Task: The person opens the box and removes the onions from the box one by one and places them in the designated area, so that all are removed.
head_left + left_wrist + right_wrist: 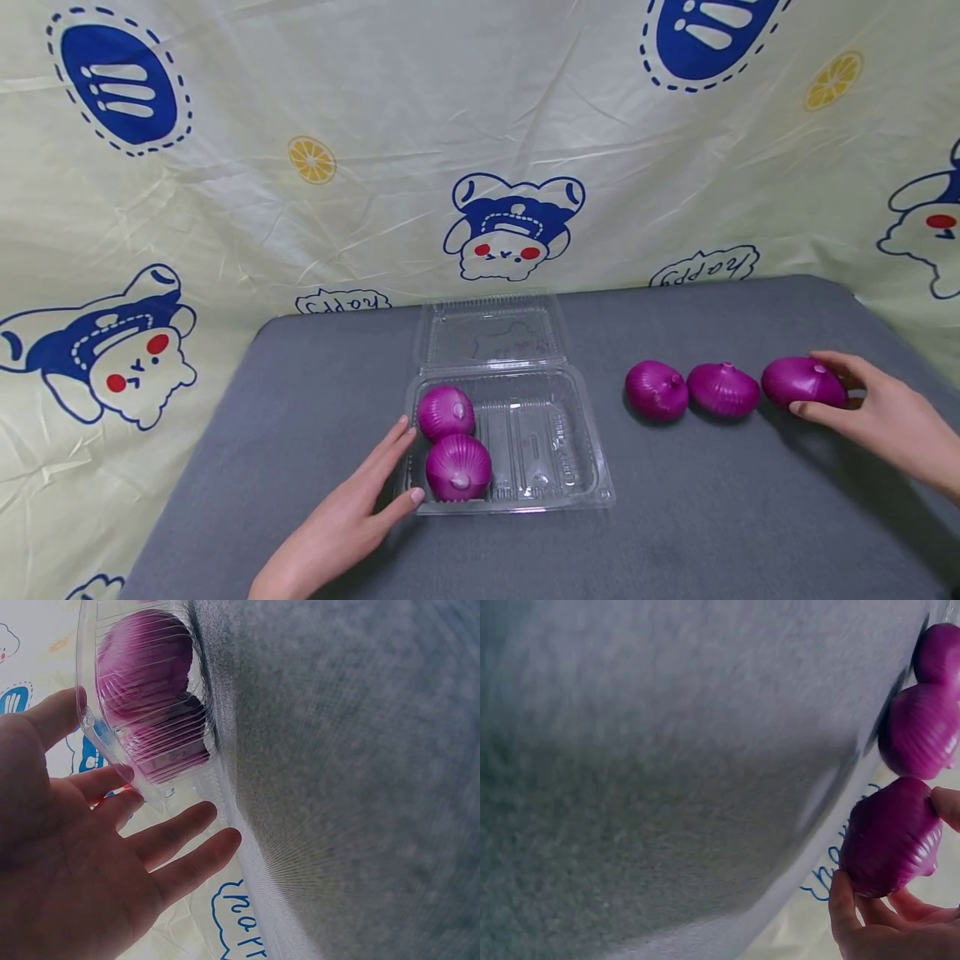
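Observation:
My right hand grips the rightmost purple onion, thumb on the near side and fingers on the far side. In the right wrist view the fingers curl around that same onion. Just left of it lie a second onion and a third onion. Straight, spread fingers of my left hand rest against the left edge of a clear plastic clamshell box. Inside the box's left side sit two onions, a far one and a near one.
The box's clear lid lies folded back toward the rear. Under everything is a grey cloth-covered table. A pale printed curtain hangs behind the table's back edge.

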The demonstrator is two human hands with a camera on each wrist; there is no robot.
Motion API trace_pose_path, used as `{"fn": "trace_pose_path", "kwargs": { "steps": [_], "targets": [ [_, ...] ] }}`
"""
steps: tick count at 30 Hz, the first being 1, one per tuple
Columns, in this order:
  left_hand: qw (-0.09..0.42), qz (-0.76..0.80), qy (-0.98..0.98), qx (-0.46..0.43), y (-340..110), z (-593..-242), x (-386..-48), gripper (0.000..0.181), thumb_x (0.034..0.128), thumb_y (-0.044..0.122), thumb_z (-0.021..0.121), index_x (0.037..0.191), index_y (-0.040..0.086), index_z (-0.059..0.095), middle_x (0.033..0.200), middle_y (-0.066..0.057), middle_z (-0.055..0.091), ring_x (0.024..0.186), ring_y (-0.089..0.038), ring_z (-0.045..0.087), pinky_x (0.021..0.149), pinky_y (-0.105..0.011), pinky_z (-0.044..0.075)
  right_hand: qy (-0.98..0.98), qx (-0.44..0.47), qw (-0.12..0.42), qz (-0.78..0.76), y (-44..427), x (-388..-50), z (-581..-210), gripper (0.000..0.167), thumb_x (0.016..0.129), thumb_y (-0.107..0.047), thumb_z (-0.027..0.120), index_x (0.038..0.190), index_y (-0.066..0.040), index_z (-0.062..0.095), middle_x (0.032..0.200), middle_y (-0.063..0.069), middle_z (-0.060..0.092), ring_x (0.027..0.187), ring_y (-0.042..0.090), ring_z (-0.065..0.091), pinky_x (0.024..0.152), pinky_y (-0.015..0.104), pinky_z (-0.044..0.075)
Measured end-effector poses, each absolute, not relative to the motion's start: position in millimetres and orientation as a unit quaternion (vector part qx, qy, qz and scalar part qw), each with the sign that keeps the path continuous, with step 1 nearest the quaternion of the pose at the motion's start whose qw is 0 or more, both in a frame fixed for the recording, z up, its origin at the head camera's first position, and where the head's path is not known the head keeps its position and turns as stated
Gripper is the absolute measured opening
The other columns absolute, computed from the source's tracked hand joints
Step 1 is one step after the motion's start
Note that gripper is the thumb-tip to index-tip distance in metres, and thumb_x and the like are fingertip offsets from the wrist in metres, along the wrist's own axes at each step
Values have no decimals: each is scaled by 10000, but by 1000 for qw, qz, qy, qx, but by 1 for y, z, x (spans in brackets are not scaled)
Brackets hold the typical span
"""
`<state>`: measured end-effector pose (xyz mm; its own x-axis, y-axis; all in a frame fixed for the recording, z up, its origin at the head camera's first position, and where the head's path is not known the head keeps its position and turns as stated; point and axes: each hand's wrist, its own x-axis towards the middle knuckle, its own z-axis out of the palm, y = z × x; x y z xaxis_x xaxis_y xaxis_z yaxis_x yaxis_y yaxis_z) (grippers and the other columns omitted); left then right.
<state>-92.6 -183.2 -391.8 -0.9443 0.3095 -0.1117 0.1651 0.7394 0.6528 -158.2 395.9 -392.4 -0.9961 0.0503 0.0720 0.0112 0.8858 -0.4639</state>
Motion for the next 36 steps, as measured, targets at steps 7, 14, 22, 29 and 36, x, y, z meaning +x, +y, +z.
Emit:
{"fn": "trace_pose_path", "kwargs": {
  "steps": [7, 14, 22, 29, 36],
  "targets": [
    [104, 343, 923, 138, -184, -392, -92, 717, 946, 491, 610, 1558, 314, 282, 1603, 200, 125, 1449, -106, 221, 1110, -507, 303, -967, -30, -2, 252, 407, -166, -400, 835, 916, -417, 686, 1399, 154, 315, 1210, 432, 403, 1045, 543, 422, 738, 605, 418],
    [107, 346, 922, 138, -184, -393, -92, 722, 947, 490, 610, 1560, 302, 280, 1604, 201, 119, 1452, -112, 216, 1112, -508, 299, -959, -37, -75, 272, 412, -172, -400, 919, 953, -509, 580, 1452, 157, 189, 1304, 463, 286, 1114, 607, 363, 796, 671, 410],
    [104, 346, 922, 140, -184, -393, -92, 717, 953, 472, 611, 1562, 281, 285, 1606, 195, 121, 1451, -107, 216, 1113, -504, 297, -955, -25, -89, 281, 413, -175, -406, 939, 950, -525, 580, 1477, 133, 168, 1334, 445, 291, 1125, 589, 399, 780, 618, 438],
    [106, 347, 922, 137, -184, -393, -92, 719, 951, 476, 611, 1562, 289, 282, 1605, 197, 119, 1452, -108, 213, 1115, -503, 294, -959, -24, -82, 271, 410, -173, -401, 945, 959, -491, 582, 1462, 170, 132, 1343, 478, 243, 1139, 631, 335, 844, 720, 374],
    [105, 344, 923, 136, -185, -393, -92, 722, 949, 490, 608, 1562, 298, 279, 1604, 200, 118, 1451, -115, 221, 1109, -509, 303, -961, -2, -52, 273, 408, -166, -402, 928, 940, -423, 649, 1464, 161, 152, 1378, 450, 257, 1136, 621, 364, 813, 700, 384]
  ]
}}
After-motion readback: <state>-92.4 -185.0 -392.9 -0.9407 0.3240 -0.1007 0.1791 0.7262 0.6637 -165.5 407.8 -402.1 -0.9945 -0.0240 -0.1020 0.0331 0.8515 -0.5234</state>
